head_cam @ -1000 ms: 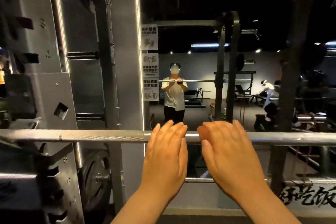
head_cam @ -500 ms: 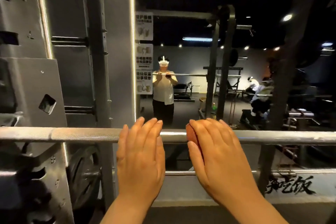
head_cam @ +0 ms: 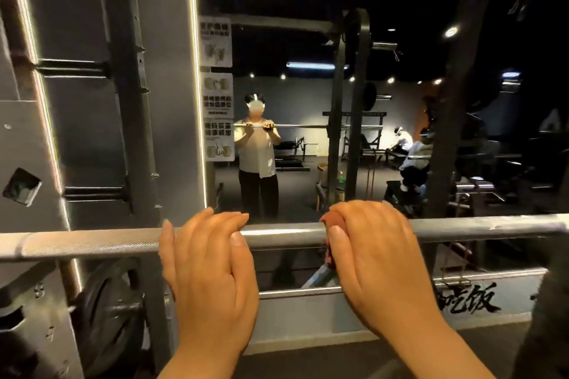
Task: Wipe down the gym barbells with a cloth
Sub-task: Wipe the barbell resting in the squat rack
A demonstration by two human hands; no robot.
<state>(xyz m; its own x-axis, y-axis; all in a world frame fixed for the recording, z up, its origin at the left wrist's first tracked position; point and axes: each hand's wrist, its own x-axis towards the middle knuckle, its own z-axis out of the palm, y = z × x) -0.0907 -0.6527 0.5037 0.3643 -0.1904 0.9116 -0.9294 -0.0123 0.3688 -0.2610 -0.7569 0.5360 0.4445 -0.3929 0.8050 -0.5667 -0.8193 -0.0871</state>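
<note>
The barbell (head_cam: 292,235) runs level across the view, and both hands are on it, backs up. The left hand (head_cam: 209,264) sits at the inner end of the bar's rough, knurled stretch. Its fingers are curled over the top of the bar, with the thumb lying along the near side. The right hand (head_cam: 378,255) grips the smooth stretch further along, its fingers bent over the top. A reddish-brown cloth (head_cam: 328,223) is trapped between that palm and the bar, and only a bunched edge shows beside the thumb.

A second ago the fingers of both hands were nearly straight and laid flat over the bar, with the hands close to touching. Now they wrap down round it, a bare length of bar shows between them, and more of the cloth peeks out.

Behind the barbell stands a mirror (head_cam: 292,163) with the person's reflection (head_cam: 257,157) holding the same bar. White signs (head_cam: 217,95) are stuck on it above the bar's left half. Below the bar's left end hangs a dark weight plate (head_cam: 110,311).
</note>
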